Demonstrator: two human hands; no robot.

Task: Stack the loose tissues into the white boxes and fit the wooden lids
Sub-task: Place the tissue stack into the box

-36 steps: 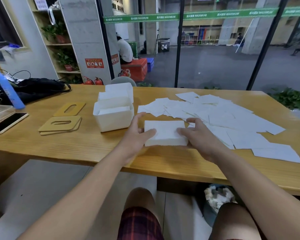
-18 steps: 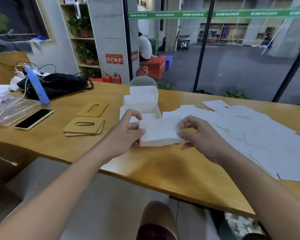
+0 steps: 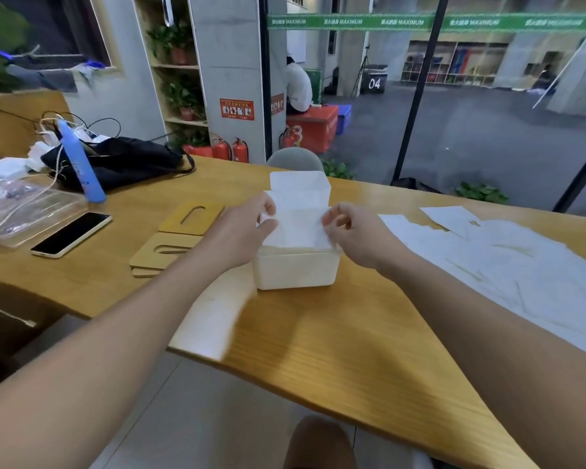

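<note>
A stack of white tissues [image 3: 295, 228] sits in the mouth of the near white box [image 3: 296, 270] at the table's middle. My left hand [image 3: 242, 231] pinches the stack's left edge and my right hand [image 3: 351, 231] pinches its right edge. A second white box [image 3: 300, 186] stands right behind the first, partly hidden by the tissues. Two wooden lids with slots [image 3: 170, 247] lie left of the boxes, one behind the other. Several loose tissues [image 3: 494, 252] are spread over the right side of the table.
A phone [image 3: 71, 233] lies at the left, beside a clear plastic tray [image 3: 21, 214]. A blue tube [image 3: 80, 164] and a black bag [image 3: 126, 160] with cables are at the back left. The table's near edge runs diagonally under my forearms.
Both hands lifted the tissue stack off the table and carried it left, over the near white box. The view turned left with them.
</note>
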